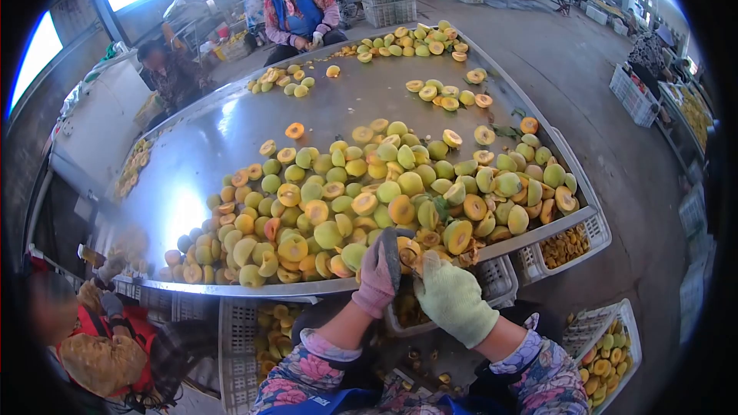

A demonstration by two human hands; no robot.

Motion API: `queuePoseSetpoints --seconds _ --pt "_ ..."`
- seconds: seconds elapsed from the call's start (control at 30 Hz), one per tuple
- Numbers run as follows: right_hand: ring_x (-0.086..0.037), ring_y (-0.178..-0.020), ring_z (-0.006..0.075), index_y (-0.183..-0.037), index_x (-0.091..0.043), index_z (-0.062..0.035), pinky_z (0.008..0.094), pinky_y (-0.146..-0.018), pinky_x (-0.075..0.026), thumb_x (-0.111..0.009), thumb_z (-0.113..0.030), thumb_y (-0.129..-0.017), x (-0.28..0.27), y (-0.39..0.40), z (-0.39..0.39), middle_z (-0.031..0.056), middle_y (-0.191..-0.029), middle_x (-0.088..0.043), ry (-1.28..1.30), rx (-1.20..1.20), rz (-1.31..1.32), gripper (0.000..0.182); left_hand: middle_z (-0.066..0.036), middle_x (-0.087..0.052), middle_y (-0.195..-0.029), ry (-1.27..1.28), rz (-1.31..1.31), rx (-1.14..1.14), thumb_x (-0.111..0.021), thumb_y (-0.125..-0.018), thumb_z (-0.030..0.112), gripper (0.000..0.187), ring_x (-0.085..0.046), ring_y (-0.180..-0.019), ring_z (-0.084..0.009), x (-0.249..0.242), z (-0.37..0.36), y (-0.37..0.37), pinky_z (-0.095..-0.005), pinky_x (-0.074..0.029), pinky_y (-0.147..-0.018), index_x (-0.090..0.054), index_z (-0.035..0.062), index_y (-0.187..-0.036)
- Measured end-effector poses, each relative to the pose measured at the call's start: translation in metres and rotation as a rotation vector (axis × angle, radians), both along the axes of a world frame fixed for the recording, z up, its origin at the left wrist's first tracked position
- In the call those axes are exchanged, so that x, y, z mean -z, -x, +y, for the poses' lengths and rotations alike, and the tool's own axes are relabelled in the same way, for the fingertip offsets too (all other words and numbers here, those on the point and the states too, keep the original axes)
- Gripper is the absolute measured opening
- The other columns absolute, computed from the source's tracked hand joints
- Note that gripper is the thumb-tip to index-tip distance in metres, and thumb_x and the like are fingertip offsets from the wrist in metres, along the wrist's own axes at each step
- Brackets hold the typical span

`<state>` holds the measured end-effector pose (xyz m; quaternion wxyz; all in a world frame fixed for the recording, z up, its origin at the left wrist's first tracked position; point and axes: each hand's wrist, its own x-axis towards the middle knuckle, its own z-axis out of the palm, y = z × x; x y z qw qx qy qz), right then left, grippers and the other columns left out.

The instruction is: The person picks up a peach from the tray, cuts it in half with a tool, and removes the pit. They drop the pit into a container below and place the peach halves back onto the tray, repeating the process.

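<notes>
My left hand, in a pink glove with a dark patch at the fingertips, is closed around a cut peach half at the table's near edge. My right hand, in a pale green-white glove, meets it from the right with fingers pinched together. Whatever the right fingers grip is too small and hidden to name. Just beyond both hands lies a large heap of halved yellow-green peaches, some cut side up with orange flesh, on the metal table.
Below the table edge stand a crate of peach halves, a basket of orange-brown pieces and another crate at left. A co-worker in a red vest sits close on the left. Another person works across the table.
</notes>
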<state>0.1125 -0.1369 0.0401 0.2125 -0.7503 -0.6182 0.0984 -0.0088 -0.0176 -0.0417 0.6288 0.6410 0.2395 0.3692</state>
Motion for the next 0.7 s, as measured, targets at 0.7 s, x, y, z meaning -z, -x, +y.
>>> queuePoseSetpoints --seconds 0.7 --pt "-0.067 -0.075 0.0428 -0.108 -0.049 -0.0007 0.0526 -0.063 -0.053 -0.052 -0.02 -0.092 -0.006 0.004 -0.001 0.0232 -0.087 -0.065 0.056 0.036 0.087 0.025 -0.012 -0.066 -0.112 -0.342 0.138 -0.257 -0.067 -0.086 0.013 0.035 -0.065 -0.099 -0.0273 -0.02 -0.013 -0.006 -0.0361 -0.051 -0.09 -0.057 0.0028 -0.118"
